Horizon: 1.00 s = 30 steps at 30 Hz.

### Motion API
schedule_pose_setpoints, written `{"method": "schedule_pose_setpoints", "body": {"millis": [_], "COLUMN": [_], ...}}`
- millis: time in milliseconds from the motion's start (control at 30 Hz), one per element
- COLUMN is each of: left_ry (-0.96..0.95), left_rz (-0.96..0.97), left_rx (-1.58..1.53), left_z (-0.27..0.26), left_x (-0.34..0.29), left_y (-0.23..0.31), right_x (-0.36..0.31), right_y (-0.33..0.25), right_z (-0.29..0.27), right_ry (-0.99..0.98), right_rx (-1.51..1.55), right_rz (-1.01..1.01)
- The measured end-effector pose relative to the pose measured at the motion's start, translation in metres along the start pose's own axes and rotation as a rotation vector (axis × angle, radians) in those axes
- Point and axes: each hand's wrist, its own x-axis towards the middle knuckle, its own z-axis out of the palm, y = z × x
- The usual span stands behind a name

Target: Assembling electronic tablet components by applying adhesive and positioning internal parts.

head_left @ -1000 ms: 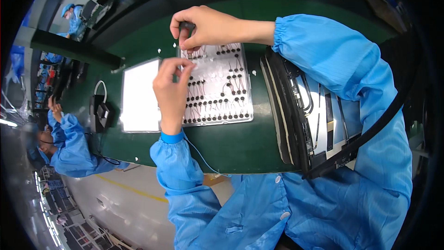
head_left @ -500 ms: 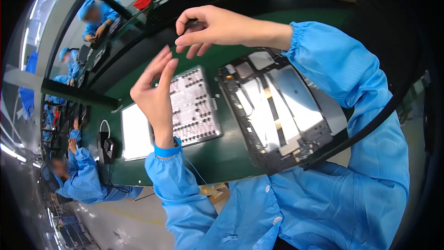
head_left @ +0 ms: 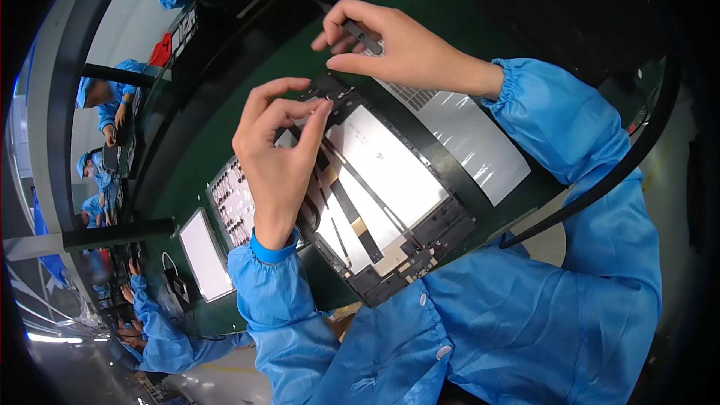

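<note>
An opened tablet (head_left: 397, 165) lies tilted on the green bench before me. It has a black frame, large silver battery panels and dark ribbon cables. Above its upper left part, my left hand (head_left: 277, 135) has thumb and forefinger pinched together; whatever is between the tips is too small to make out. Beyond the tablet's far end, my right hand (head_left: 390, 41) is raised off the bench. Its fingers curl around a dark slim tool (head_left: 363, 36), whose thin tip points up and away. The palm hides part of that tool.
A light sheet with a printed grid (head_left: 469, 135) lies right of the tablet. On the left are a tray of small dark parts (head_left: 232, 202), a white panel (head_left: 206, 255) and a black device with a cable (head_left: 176, 285). A thick black cable (head_left: 600, 206) arcs at right. Co-workers sit further left.
My view has turned, so the tablet appears further left and the tray is partly behind my left hand. My left fingers have come together over the tablet. The tool in my right hand now shows clearly.
</note>
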Motion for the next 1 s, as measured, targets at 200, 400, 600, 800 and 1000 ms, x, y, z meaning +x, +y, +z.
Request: {"method": "schedule_pose_setpoints", "body": {"millis": [200, 400, 600, 800, 1000], "left_ry": [-0.136, -0.206, -0.166, -0.202, -0.265], "left_rz": [-0.081, -0.133, 0.014, -0.12, -0.151], "left_rx": [0.032, 0.036, 0.14, 0.021, -0.001], "left_z": [0.01, 0.009, 0.01, 0.005, 0.004], "left_x": [-0.005, 0.0, -0.006, 0.002, 0.008], "left_y": [-0.001, 0.0, 0.0, -0.003, -0.011], "right_x": [-0.025, -0.023, -0.018, -0.018, -0.025], "right_y": [0.016, 0.021, 0.012, -0.01, -0.007], "right_z": [0.016, 0.026, 0.027, 0.025, 0.03], "right_ry": [-0.125, -0.091, -0.137, -0.143, -0.086], "right_rx": [0.177, 0.325, 0.366, 0.299, 0.301], "right_rz": [0.147, 0.257, 0.376, 0.47, 0.45]}}
